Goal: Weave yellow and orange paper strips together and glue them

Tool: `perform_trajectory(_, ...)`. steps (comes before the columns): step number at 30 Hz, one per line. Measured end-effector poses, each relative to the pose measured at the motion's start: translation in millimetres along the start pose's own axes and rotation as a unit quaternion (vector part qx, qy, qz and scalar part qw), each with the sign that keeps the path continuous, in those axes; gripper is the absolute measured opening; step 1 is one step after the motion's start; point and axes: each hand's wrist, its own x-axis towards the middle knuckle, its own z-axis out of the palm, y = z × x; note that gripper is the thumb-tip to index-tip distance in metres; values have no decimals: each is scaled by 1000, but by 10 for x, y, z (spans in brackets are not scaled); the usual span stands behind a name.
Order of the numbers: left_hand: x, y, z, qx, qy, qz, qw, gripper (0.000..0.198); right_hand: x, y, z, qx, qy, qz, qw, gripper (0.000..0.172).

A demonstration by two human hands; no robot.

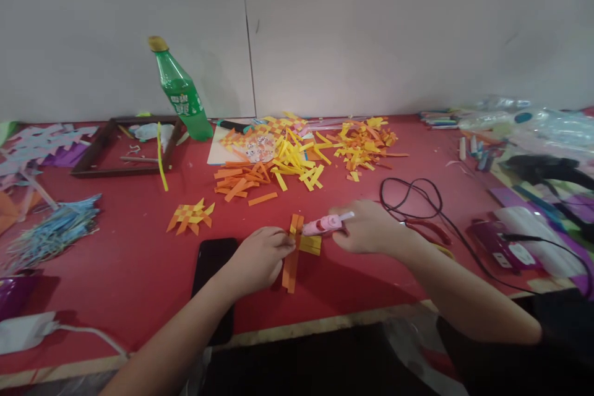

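Note:
My right hand (pixel 364 227) is wrapped round a small pink hot glue gun (pixel 322 224), a white glue stick poking out of its back end. Its nozzle points left at crossed strips of orange paper (pixel 291 269) and yellow paper (pixel 310 244) on the red table. The fingers of my left hand (pixel 263 258) pinch the left edge of the orange strips near the nozzle. Just behind that hand lies a woven orange and yellow paper star (pixel 190 217). A black phone (pixel 216 266) rests partly under my left forearm.
Loose orange strips (pixel 239 179) and yellow strips (pixel 297 161) are heaped at the back. A green bottle (pixel 183 96) stands by a brown frame (pixel 116 172). Black cord (pixel 436 201) loops behind my right arm, near pliers (pixel 429 232) and a purple power socket (pixel 503 247). Blue strips (pixel 58 229) lie left.

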Motion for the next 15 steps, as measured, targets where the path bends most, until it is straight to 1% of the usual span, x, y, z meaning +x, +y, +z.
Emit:
perform_trajectory(5,11,18,7,6,-3,-10,1000,41,-32,31,26,-4,8,8,1000,9)
perform_trajectory(10,-1,-29,52,-2,-9,0,1000,43,-62,93,-35,14,26,11,1000,10)
perform_trajectory(15,8,-52,6,-23,-8,2,1000,44,-111,93,-11,48,15,-22,999,8)
